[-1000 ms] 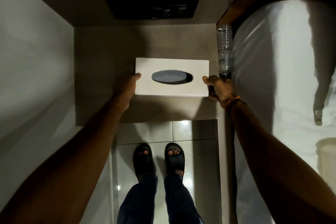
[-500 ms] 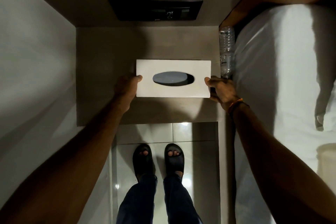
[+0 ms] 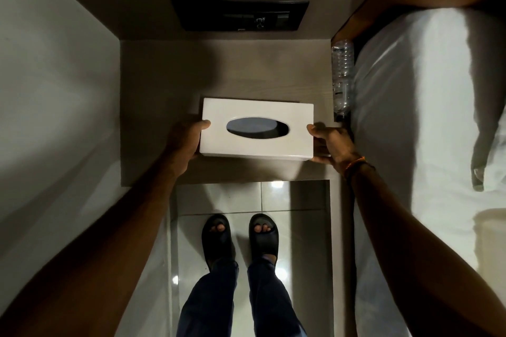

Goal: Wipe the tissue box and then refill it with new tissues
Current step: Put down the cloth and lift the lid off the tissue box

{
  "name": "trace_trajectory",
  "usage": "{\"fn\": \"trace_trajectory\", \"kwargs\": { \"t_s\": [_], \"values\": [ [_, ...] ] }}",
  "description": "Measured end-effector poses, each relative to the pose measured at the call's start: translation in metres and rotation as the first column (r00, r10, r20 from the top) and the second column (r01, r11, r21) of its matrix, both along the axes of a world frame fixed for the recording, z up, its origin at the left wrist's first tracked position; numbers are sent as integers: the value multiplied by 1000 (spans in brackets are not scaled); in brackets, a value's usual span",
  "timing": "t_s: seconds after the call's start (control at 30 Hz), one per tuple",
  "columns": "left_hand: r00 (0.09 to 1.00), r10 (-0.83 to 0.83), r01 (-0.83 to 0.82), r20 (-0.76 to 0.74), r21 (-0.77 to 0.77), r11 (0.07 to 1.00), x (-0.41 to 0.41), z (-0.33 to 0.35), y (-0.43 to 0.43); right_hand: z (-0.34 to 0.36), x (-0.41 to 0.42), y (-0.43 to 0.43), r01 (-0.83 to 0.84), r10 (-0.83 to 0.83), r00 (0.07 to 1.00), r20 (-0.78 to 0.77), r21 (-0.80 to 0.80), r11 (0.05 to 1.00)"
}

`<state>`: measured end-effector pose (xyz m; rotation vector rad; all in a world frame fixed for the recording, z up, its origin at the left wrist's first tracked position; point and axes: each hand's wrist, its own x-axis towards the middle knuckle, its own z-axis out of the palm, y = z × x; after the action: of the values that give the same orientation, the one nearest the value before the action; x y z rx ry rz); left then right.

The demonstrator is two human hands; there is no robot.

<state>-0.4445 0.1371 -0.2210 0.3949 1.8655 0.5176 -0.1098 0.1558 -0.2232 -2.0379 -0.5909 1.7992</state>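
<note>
1. The white tissue box [image 3: 256, 130] is in the middle of the frame, over the counter [image 3: 219, 74].
2. Left hand [image 3: 184, 139] and right hand [image 3: 330, 142] fingers press its two ends.
3. No cloth shows, so wiping looks not yet begun; next needs a cloth.

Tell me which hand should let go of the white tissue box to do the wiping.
Probably the left hand. The right hand is hemmed in between the white rectangular tissue box and the clear plastic water bottle; the left has open shelf beside it.

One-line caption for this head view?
Left hand and right hand grip the white tissue box by its ends over the bedside shelf.
</note>
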Motion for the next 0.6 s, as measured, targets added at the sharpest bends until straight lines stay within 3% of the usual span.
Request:
{"fn": "trace_trajectory", "kwargs": {
  "t_s": [0.2,0.5,0.6],
  "values": [
    [999,39,-39,36,-1,999,-7,3,-16,14,-3,-5,-38,37,999,-24,-10,999],
    [993,73,-42,-94,300,953,-10,17,4,51,-15,29,-43,34,998,57,173,984],
    [991,41,0,-129,304,953,-11,20,30,56,-26,53,-48,33,997,69,238,970]
  ]
}}
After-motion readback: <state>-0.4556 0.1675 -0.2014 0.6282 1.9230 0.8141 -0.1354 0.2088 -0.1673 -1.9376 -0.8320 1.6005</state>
